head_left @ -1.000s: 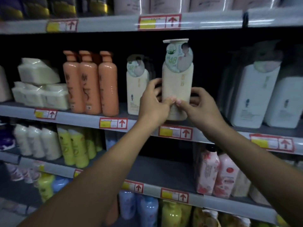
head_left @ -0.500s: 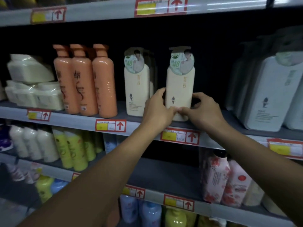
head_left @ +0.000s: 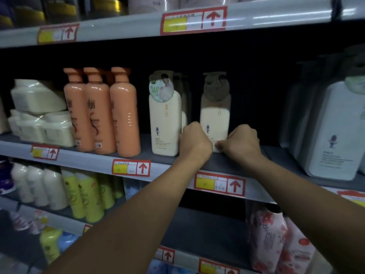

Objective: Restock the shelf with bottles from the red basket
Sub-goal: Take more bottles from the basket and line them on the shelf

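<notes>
From the head camera, both bare forearms reached up and forward from the near edge of the view to the middle grey shelf [head_left: 280,155]. The left hand [head_left: 194,142] sat knuckles-up at the lower left side of a tall cream plastic pump bottle with a round paper tag at its neck [head_left: 215,115], its fingers curled in against that side. The right hand [head_left: 242,142] mirrored it at the bottle's lower right corner, fingers curled, the thumb tip pressed against the base. Both hands held the bottle between them. It stood upright on the shelf, set back from the front edge, its top half in shadow. Just to its left stood a matching cream bottle [head_left: 165,119], and farther left three orange pump bottles [head_left: 102,113] stood side by side. Large white bottles [head_left: 335,131] stood well apart on the right.
</notes>
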Demonstrator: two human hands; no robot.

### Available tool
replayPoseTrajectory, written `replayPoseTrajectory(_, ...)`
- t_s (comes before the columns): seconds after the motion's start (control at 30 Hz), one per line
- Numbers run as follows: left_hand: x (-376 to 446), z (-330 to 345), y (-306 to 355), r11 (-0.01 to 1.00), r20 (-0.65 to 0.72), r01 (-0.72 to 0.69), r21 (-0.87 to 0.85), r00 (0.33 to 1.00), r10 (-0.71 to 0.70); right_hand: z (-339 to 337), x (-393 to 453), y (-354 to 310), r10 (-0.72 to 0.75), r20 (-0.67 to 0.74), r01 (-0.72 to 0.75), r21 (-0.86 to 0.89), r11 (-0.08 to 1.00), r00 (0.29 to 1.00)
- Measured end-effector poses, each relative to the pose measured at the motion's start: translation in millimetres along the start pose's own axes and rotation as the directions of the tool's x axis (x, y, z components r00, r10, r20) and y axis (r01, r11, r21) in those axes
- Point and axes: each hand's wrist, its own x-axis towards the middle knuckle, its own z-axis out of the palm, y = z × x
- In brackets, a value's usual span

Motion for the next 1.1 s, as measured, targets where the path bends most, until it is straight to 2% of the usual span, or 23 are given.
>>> replayPoseTrajectory(0.43,28.0,23.8,1.3,1.000,0.004,0.026,-0.012,1.000,-0.026,20.9,38.0,3.3,0.089,0.006,-0.090,0.028,0.996,0.996)
replayPoseTrajectory(0.6,21.7,19.6,3.1,0.998,0.017,0.033,-0.060,0.999,-0.032,15.5,30.2,3.8,0.061,0.031,-0.063,0.061,0.996,0.998)
replayPoseTrajectory(0.87,-17.0,-12.7,14.6,0.988,0.062,0.047,-0.144,0.997,-0.039,-26.5,-34.7,-9.9,-0.019,0.061,0.013,0.098,0.995,0.998)
replayPoseTrajectory(1.1,-96.9,-46.4,31.5,0.946,0.137,0.068,-0.317,0.990,-0.025,-72.2,-105.7,4.9,-0.085,-0.016,0.087,0.165,0.982,0.996)
